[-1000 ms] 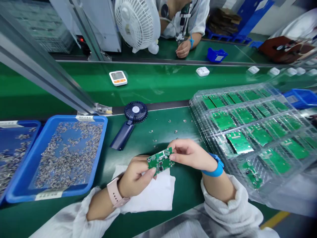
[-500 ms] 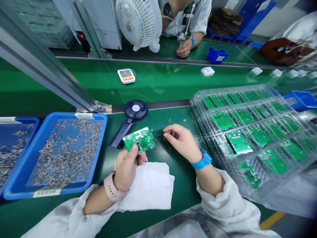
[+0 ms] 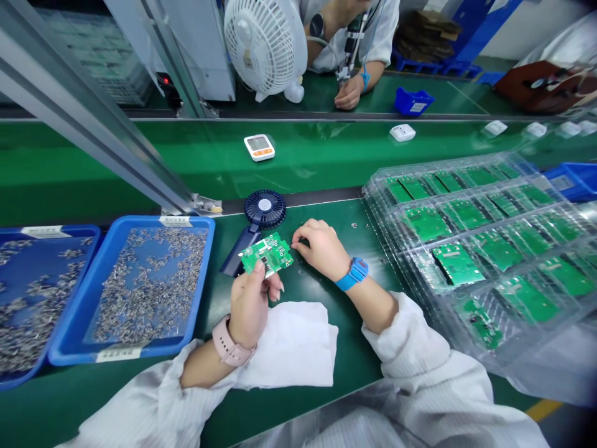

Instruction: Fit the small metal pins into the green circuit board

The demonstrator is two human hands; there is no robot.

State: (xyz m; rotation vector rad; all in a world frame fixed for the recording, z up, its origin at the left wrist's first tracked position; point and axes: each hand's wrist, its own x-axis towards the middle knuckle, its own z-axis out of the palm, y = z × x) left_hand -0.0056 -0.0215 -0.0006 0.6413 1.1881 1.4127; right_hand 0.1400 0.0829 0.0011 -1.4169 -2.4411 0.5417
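Left grip: you're pinching the green circuit board [image 3: 267, 254] at its edge, center frame | Handling: it's staying light, stiff, brittle; edges only | Right grip: your right hand [image 3: 323, 249] is resting half-curled, holding nothing visible, just beside the board, above the tabletop [image 3: 354, 348]; your left hand [image 3: 249, 305] is lower.

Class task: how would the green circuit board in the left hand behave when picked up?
The green circuit board is probably stiff: held at one edge by the left hand, it shows no sag. It is likely light, though its small components may be fragile.
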